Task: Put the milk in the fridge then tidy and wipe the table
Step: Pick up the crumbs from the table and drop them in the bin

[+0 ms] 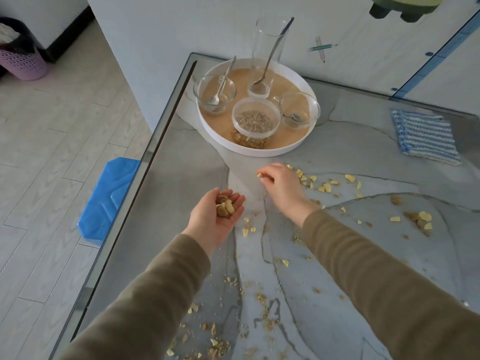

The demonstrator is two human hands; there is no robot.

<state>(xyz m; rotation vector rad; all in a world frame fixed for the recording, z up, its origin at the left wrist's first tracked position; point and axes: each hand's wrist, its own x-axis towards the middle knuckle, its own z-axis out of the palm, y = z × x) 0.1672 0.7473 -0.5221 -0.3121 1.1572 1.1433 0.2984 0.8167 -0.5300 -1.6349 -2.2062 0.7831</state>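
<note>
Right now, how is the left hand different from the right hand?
The left hand lies palm up, cupped; the right hand faces palm down. The left hand holds a small heap of brown and pale crumbs; the right hand's fingers pinch one pale yellow flake. Both are over the grey marbled table, in olive sleeves.

pale plank floor (52,131); white walls (155,35), one with dark skirting (68,32); a purple bin (24,64) far left, a blue stool (109,201) on the floor.
</note>
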